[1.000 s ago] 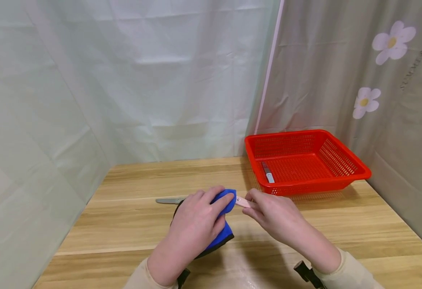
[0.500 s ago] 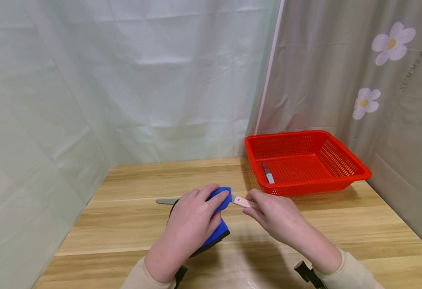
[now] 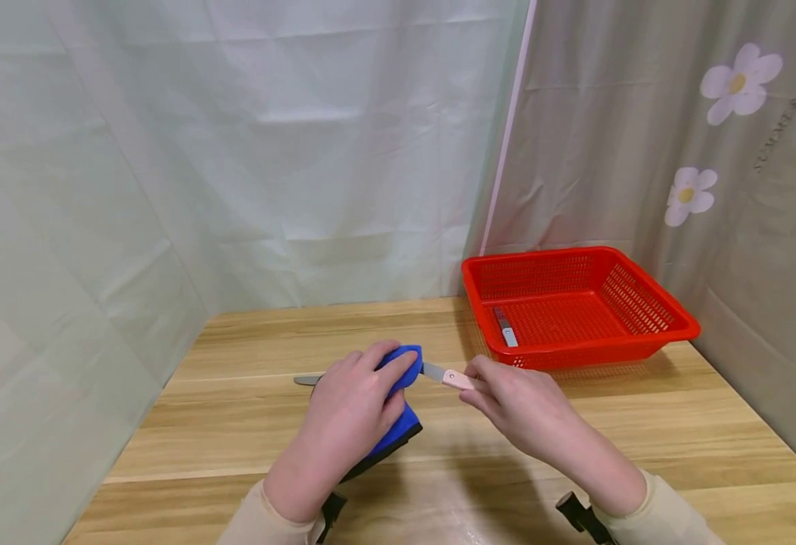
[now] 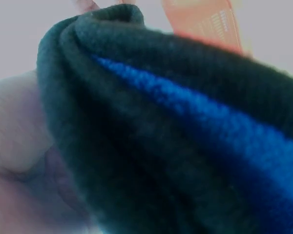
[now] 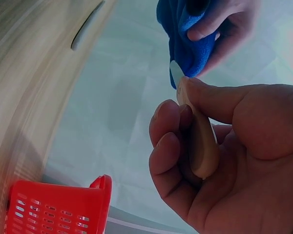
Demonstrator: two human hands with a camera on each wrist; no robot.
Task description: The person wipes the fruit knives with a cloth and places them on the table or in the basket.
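At far left, a bare metal blade [image 3: 306,380] lay on the wooden table [image 3: 248,424], the rest of it hidden behind the left hand [image 3: 350,397]. That hand gripped a folded blue cloth [image 3: 398,431] with dark edging, fingers curled over it. Step in hand, as judged: wiping the blade of the pink-handled knife [image 3: 455,379]. The next move seemed to call for a steady handle and even pressure along the blade, fingertips kept clear of its edge.

The knife was between the hands, raised off the table, blade pointing left; a short stretch showed beside the handle, the remainder covered by the cloth. The right hand [image 3: 523,405] pinched the handle between thumb and fingers, its butt end reaching back toward the palm. Beyond, at right, stood a red perforated basket [image 3: 582,354]; a grey-handled knife [image 3: 508,334] lay inside along its left side.
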